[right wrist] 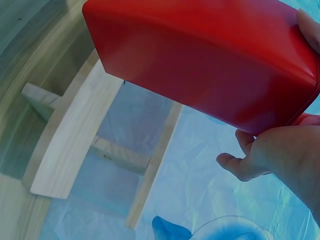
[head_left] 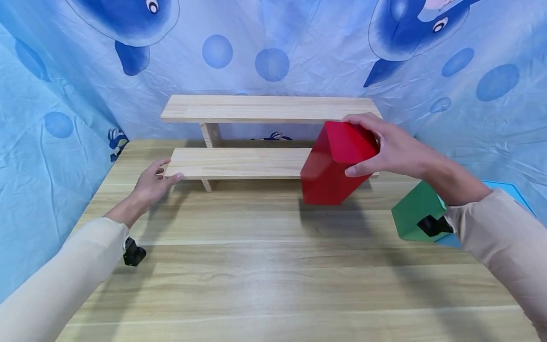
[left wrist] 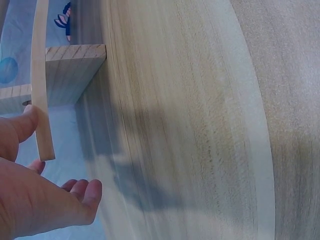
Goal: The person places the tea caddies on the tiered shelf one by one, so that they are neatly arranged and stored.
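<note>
A two-tier wooden shelf (head_left: 239, 162) stands on the wood-grain table. At the left end of its lower board is my left hand (head_left: 155, 184), thumb at the front corner and an index fingertip by the end; the other fingers are loosely bent beside it. My right hand (head_left: 376, 145) grips a glossy red box (head_left: 326, 166) by its upper end, thumb on the near side and fingers over the far side. Tilted, the red box hangs over the right part of the lower board and hides it. The right wrist view shows the red box (right wrist: 200, 65) large, in front of the shelf.
On the table at the right, partly behind my right sleeve, are a green box (head_left: 416, 213) and a light blue object (head_left: 510, 192). A blue curtain (head_left: 239, 57) with dolphin prints hangs behind and at both sides. The wood-grain table (head_left: 256, 275) spreads in front of the shelf.
</note>
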### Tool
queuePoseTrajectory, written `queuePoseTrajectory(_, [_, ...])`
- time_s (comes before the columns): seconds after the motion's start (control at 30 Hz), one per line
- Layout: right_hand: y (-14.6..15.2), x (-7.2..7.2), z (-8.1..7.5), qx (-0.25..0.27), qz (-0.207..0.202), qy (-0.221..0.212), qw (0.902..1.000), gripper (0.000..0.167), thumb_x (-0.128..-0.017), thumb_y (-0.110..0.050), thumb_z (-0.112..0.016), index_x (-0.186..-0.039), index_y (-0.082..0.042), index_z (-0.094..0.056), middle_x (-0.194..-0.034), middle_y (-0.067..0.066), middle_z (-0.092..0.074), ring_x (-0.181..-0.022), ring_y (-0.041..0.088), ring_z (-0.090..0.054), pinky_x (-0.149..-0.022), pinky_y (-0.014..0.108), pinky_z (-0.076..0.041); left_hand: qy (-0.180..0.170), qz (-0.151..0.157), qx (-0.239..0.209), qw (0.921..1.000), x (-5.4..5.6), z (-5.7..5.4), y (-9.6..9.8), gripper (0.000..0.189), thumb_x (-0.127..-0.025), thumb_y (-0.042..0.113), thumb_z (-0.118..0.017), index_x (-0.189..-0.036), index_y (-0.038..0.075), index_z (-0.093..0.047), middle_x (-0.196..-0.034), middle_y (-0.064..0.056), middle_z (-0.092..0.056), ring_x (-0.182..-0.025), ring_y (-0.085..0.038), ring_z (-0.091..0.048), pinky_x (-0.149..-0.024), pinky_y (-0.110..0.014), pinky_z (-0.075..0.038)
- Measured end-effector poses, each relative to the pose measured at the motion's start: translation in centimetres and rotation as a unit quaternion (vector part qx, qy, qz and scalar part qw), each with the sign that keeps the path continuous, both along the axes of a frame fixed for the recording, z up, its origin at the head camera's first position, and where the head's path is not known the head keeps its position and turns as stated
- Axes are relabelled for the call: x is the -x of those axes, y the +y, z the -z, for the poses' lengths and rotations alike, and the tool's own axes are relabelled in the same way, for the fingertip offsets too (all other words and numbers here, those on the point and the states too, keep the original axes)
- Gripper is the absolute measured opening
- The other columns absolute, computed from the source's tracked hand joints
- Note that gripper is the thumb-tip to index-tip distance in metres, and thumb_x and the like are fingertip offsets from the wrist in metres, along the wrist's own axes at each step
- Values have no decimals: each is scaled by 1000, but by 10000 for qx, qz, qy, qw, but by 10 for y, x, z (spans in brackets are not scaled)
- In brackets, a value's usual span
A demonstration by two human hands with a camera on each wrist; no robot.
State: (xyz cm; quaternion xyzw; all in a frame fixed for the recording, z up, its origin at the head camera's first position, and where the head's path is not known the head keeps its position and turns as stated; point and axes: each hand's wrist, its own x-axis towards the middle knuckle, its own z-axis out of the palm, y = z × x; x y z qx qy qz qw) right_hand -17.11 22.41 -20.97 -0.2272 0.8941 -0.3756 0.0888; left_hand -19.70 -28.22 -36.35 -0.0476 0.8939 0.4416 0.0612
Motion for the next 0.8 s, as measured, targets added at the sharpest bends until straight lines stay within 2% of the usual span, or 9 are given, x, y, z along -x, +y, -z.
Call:
queuePoseTrajectory(0.2, [-14,10,-5,79,-7,-47,10000,85,-73,-19,-85,-144,-24,-39,-130,0,-47,-114,20,-45,-75,34,-56,25,-2,-5,10000,-1,1,0,80,-96,43,-56,-155,10,-12,-153,-34,-13,-137,-53,-20,-106,-64,-27])
queuePoseTrajectory(0.47, [-32,21,-12,39,-6,-29,10000,87,-73,-24,-84,-146,-26,-37,-131,-1,-45,-116,20,-44,-79,35,-55,40,39,34,10000,0,1,-2,83,-95,47,-55,-155,12,-11,-153,-33,-11,-137,-53,-19,-106,-65,-26])
queuePoseTrajectory(0.8, [-60,38,-12,554,-327,-293,9975,81,-75,-21,-82,-143,-23,-40,-127,-1,-47,-115,18,-46,-83,38,-54,7,39,33,10000,1,0,0,81,-96,46,-54,-155,12,-11,-154,-33,-11,-137,-53,-18,-106,-65,-26])
